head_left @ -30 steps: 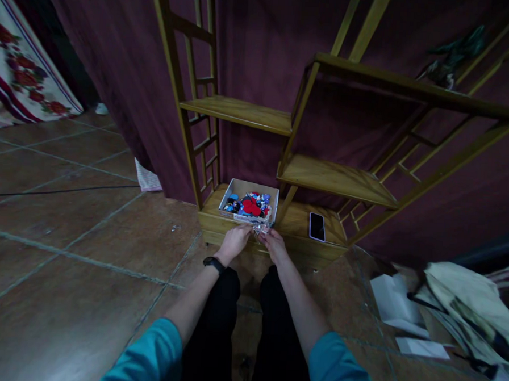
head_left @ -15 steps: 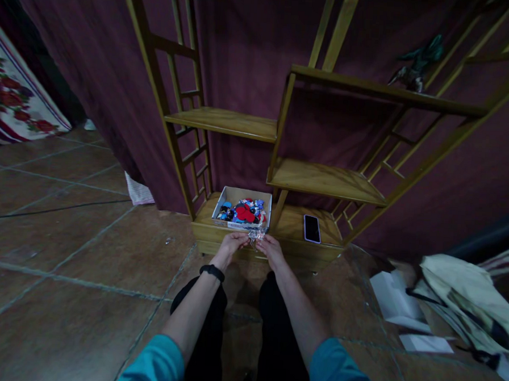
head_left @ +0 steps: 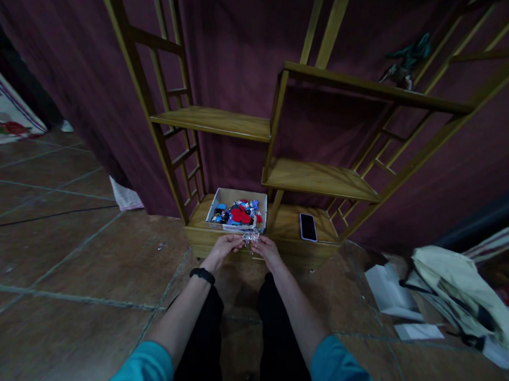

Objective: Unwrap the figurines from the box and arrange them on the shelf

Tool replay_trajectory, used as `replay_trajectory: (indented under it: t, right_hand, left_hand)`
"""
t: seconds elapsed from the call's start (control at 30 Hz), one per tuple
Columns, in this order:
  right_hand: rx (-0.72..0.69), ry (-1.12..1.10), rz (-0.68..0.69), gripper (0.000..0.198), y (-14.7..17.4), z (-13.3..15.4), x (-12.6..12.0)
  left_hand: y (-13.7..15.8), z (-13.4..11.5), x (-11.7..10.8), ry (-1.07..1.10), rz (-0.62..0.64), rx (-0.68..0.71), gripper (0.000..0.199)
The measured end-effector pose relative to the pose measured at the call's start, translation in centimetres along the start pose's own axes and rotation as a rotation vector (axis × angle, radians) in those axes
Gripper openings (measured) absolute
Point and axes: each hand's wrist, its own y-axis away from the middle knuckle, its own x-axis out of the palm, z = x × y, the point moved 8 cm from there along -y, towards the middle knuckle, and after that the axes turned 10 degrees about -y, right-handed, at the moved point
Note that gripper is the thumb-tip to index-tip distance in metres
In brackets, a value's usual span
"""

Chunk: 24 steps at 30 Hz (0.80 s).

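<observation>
Left hand (head_left: 227,246) and right hand (head_left: 265,248) pinch a shiny clear wrapper (head_left: 251,236) between them — box (head_left: 237,193) of colourful trinkets (head_left: 240,215) just beyond, at the shelf's (head_left: 287,226) front edge.

Remotely, I list one yellow-brown wooden shelf unit (head_left: 321,180): on its low base (head_left: 284,225), an open white cardboard box (head_left: 237,194), left, and a black-screened, pale-purple-edged phone (head_left: 308,227), right; on its upper right shelf (head_left: 328,76), one dark green figurine (head_left: 408,61). I add a brown tiled floor (head_left: 101,256), bearing a thin black cable (head_left: 65,212) and a white carton (head_left: 389,291).
</observation>
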Motion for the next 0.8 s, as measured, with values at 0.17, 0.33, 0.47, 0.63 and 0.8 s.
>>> replay_trajectory:
  t: [0.17, 0.33, 0.47, 0.63, 0.8]
  right_hand:
    - [-0.002, 0.013, -0.007, 0.031, 0.0, -0.1, 0.0]
    - [-0.011, 0.011, -0.007, 0.034, 0.6, 0.2, 0.3]
    - [-0.004, 0.01, 0.0, 0.034, 1.3, 0.6, 0.8]
    - [-0.049, 0.025, 0.013, 0.035, 1.8, 1.3, 1.1]
    - [-0.058, 0.051, -0.014, 0.037, 1.4, 1.4, 0.5]
  left_hand:
    - [0.2, 0.5, 0.0, -0.002, 0.035, -0.021, 0.031]
    - [0.4, 1.2, -0.2, 0.047, 0.049, -0.082, 0.027]
    - [0.6, 1.7, -0.6, 0.104, 0.017, -0.131, 0.024]
    - [0.4, 2.1, -0.9, 0.167, -0.018, -0.133, 0.02]
    - [0.1, 2.6, -0.9, 0.228, -0.002, -0.131, 0.019]
